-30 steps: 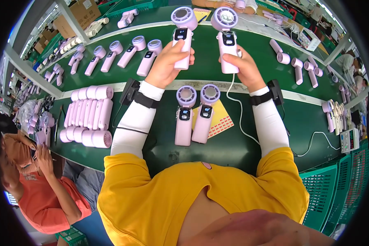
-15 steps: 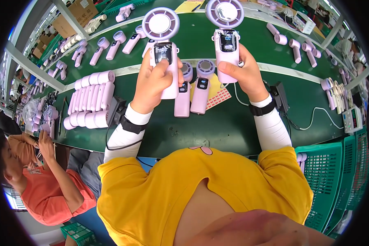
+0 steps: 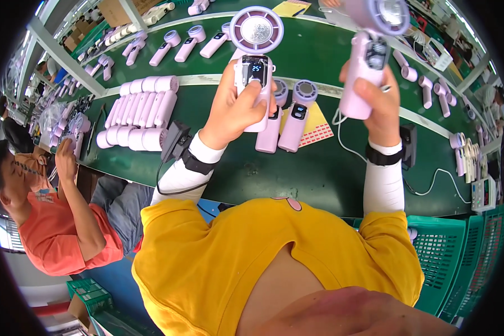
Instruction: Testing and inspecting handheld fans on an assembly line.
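Note:
My left hand (image 3: 238, 106) is wrapped round a light purple handheld fan (image 3: 257, 32), its thumb lying on the front just under the lit display. That fan stands upright with its round head at the top. On the right, my right hand (image 3: 378, 98) grips a second purple handheld fan (image 3: 359, 73), which is tilted and blurred by motion, its thumb across the handle. Between my hands, two more purple fans (image 3: 292, 130) lie side by side on the green table, partly over a yellow sheet (image 3: 320, 115) with red marks.
Stacked purple fans (image 3: 143, 112) lie at the left. A row of fans (image 3: 187, 47) lies beyond the pale ledge. At the right are a white cable (image 3: 445, 173), a small white meter (image 3: 483, 193) and green crates (image 3: 438, 246). A co-worker (image 3: 67, 224) sits at the left.
My right hand has swung its fan up and to the right, tilting it. The left fan's display now shows different lit digits. The whole view has shifted somewhat.

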A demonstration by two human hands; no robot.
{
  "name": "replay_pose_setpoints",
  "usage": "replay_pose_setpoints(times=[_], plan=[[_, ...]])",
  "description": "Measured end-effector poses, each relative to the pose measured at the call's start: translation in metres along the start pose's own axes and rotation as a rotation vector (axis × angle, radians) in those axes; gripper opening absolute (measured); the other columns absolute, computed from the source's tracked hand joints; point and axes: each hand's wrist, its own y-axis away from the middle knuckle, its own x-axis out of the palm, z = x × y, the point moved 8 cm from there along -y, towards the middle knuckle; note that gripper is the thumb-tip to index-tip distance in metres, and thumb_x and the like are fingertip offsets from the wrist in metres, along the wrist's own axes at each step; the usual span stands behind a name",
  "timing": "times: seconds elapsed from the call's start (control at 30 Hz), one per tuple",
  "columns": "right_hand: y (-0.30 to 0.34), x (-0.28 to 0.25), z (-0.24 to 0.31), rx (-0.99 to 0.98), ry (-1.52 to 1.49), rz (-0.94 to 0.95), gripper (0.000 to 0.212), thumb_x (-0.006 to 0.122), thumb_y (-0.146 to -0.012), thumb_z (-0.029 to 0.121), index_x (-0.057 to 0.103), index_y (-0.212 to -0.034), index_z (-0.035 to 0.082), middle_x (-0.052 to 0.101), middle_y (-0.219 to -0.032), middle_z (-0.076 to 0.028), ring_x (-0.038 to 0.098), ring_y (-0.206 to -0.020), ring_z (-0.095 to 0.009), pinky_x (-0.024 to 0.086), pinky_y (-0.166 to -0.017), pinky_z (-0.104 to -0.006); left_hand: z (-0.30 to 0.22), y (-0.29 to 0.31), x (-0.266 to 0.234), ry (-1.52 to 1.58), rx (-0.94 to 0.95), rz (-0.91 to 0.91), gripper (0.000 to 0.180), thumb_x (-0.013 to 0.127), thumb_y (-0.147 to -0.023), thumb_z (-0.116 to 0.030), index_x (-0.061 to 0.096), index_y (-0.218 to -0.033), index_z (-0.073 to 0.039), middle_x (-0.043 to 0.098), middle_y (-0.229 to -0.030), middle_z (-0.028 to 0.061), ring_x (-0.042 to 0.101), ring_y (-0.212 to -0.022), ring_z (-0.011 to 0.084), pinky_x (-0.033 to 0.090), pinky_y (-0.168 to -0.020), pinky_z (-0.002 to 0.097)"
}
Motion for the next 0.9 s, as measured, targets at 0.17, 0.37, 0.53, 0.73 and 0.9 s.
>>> replay_pose_setpoints(times=[0.17,0.37,0.53,0.73,0.9], plan=[[-0.007,-0.024,0.054,-0.234,0.096,-0.121,0.046,0.063,-0.071,0.027,0.049,-0.103,-0.002,0.057,-0.086,-0.011,0.055,-0.072,-0.014,0.043,-0.062,-0.0221,0.01,-0.002,-0.006,0.066,-0.063,-0.005,0.038,0.04,-0.073,0.005,0.03,-0.109,0.0,0.052,-0.086,0.012,0.055,-0.064,0.0169,0.046,-0.058,0.031],[0.004,-0.049,0.088,-0.394,0.214,-0.31,0.043,0.057,-0.075,0.024,0.048,-0.106,-0.004,0.058,-0.09,-0.014,0.055,-0.076,-0.016,0.043,-0.065,-0.0239,0.022,0.003,-0.022,0.044,-0.124,-0.036,0.037,0.042,-0.073,0.004,0.031,-0.108,0.0,0.052,-0.085,0.0118,0.055,-0.064,0.0171,0.046,-0.059,0.0307],[0.019,-0.043,0.103,-0.529,0.244,-0.441,0.023,0.056,-0.077,0.016,0.058,-0.094,0.0,0.061,-0.089,-0.016,0.058,-0.073,-0.017,0.045,-0.061,-0.0223,0.03,0.006,-0.029,0.026,-0.156,-0.045,0.035,0.043,-0.074,0.003,0.032,-0.107,0.0,0.052,-0.086,0.0115,0.055,-0.063,0.017,0.046,-0.059,0.0303],[0.026,-0.042,0.101,-0.562,0.476,-0.354,0.035,0.054,-0.078,0.018,0.054,-0.104,-0.006,0.059,-0.096,-0.02,0.056,-0.096,-0.023,0.044,-0.083,-0.028,0.039,0.014,-0.035,0.047,-0.204,-0.073,0.034,0.045,-0.075,0.0,0.033,-0.106,0.0,0.052,-0.085,0.0106,0.054,-0.066,0.0161,0.047,-0.058,0.0295],[0.029,-0.024,0.105,-0.594,0.585,-0.342,0.028,0.055,-0.08,0.019,0.058,-0.101,0.001,0.06,-0.096,-0.018,0.057,-0.094,-0.023,0.045,-0.08,-0.027,0.058,0.029,-0.051,-0.011,-0.39,-0.159,0.035,0.049,-0.074,-0.006,0.036,-0.105,-0.001,0.05,-0.084,0.0088,0.054,-0.069,0.0154,0.048,-0.056,0.0289]])
